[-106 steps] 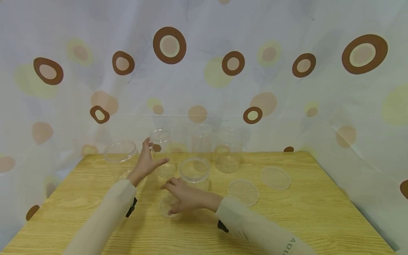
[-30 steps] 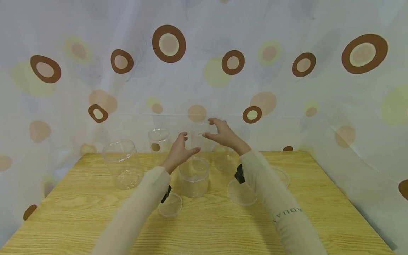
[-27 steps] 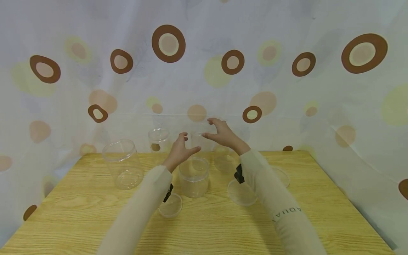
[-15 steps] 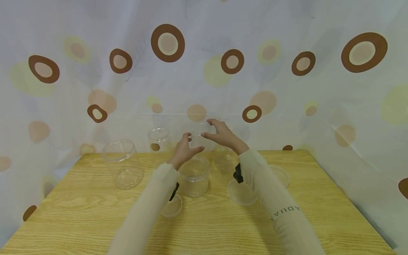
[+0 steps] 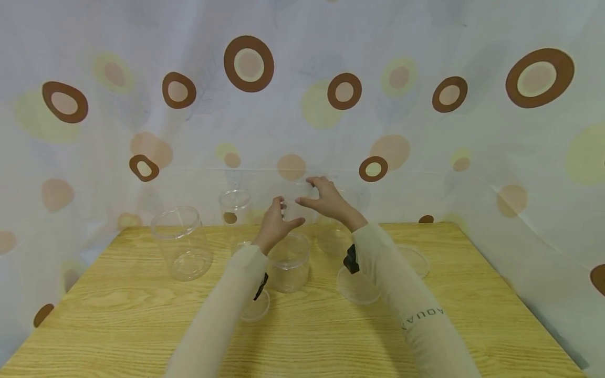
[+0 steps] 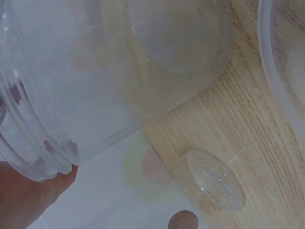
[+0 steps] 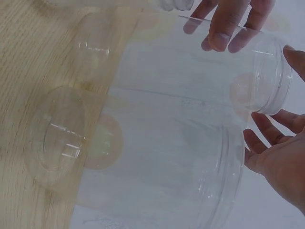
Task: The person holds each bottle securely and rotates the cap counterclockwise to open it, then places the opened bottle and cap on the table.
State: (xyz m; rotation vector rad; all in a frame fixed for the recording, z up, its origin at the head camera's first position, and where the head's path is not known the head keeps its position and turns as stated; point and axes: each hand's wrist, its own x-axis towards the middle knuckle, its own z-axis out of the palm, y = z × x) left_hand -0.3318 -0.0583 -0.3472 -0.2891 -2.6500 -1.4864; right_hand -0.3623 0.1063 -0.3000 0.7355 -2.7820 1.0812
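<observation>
A tall clear jar (image 5: 292,208) stands at the back of the wooden table, between my hands. My left hand (image 5: 275,226) grips its body from the left; in the right wrist view its thumb lies over the near side and fingers show through the clear wall. At the top, my right hand (image 5: 330,202) holds the ridged rim (image 7: 272,78) between thumb and fingers. Another clear jar (image 7: 157,148) is right beside it, partly behind the right hand and sleeve in the head view. In front of the left hand is a short wide jar (image 5: 289,268).
A large jar (image 5: 184,244) and a narrow jar (image 5: 235,202) stand to the left. Clear round lids lie flat: a small one (image 5: 257,308) by the left sleeve, another (image 5: 356,287) at the right, and one (image 5: 417,261) partly behind the right sleeve. Patterned cloth hangs behind the table.
My left hand came from the narrow jar and my right hand from the small lid to the tall jar. In the last second the left hand shifted slightly right; the right barely moved.
</observation>
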